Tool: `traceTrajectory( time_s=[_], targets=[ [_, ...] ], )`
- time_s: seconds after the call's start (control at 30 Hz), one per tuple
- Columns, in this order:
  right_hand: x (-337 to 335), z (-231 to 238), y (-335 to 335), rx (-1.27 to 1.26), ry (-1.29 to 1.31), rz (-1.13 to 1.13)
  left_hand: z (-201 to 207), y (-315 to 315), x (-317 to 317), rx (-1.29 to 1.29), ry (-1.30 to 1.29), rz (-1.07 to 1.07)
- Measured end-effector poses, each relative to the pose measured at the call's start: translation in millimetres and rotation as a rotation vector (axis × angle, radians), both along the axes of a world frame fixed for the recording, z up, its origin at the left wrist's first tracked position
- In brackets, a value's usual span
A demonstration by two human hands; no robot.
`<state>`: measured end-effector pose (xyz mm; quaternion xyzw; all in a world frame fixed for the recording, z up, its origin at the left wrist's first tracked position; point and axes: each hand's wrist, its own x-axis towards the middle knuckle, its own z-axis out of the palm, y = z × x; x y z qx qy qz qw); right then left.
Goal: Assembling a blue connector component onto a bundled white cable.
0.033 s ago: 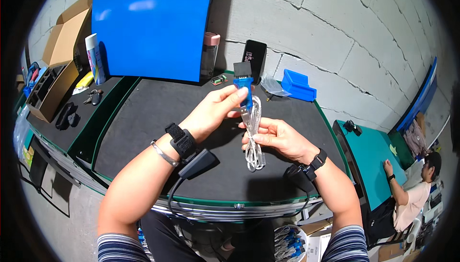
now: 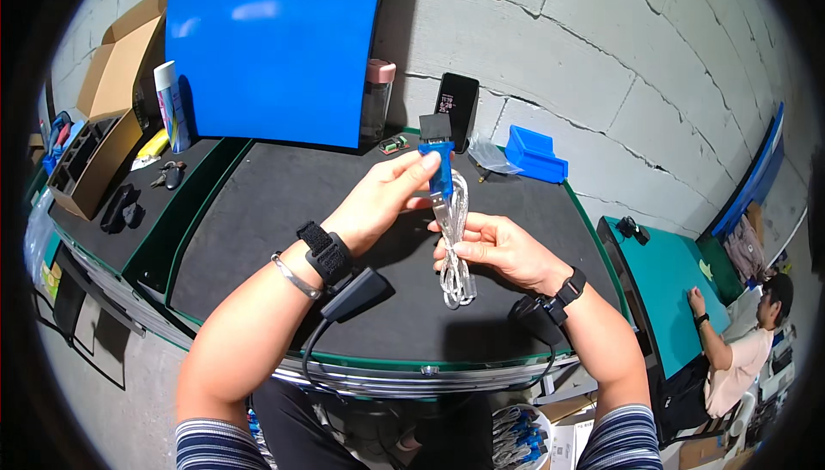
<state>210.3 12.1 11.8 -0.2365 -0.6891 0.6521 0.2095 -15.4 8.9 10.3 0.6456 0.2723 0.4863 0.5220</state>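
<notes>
Above the middle of the mat I hold a USB adapter cable. Its blue translucent connector housing (image 2: pixel 440 180) is pinched between the thumb and fingers of my left hand (image 2: pixel 387 199). A black block-shaped cap (image 2: pixel 435 127) sits on the connector's upper end. Just below the housing shows a silver USB plug (image 2: pixel 440 205). My right hand (image 2: pixel 503 251) is closed on the clear silvery cable coil (image 2: pixel 456 281), at the spot where it is tied. The coil's lower loops hang beneath my fingers. Some fingertips of both hands are hidden behind the cable.
Behind stand a phone (image 2: pixel 457 109), a pink-lidded bottle (image 2: pixel 376 100), a small green circuit board (image 2: pixel 393 144), a plastic bag (image 2: pixel 494 156) and a blue bin (image 2: pixel 534 154). A bucket of similar cables (image 2: pixel 520 436) is below the bench. A co-worker (image 2: pixel 743 350) sits at right.
</notes>
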Motion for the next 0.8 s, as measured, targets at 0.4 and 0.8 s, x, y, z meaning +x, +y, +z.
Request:
traceTrajectory(
  time_s=[0.4, 0.8],
  targets=[
    [3, -5, 3, 0.035, 0.062, -0.055, -7, 9, -6, -0.159, -0.209, 0.258],
    [5, -12, 14, 0.871, -0.096, -0.598, -5, 4, -3, -0.287, -0.141, 0.172]
  ],
)
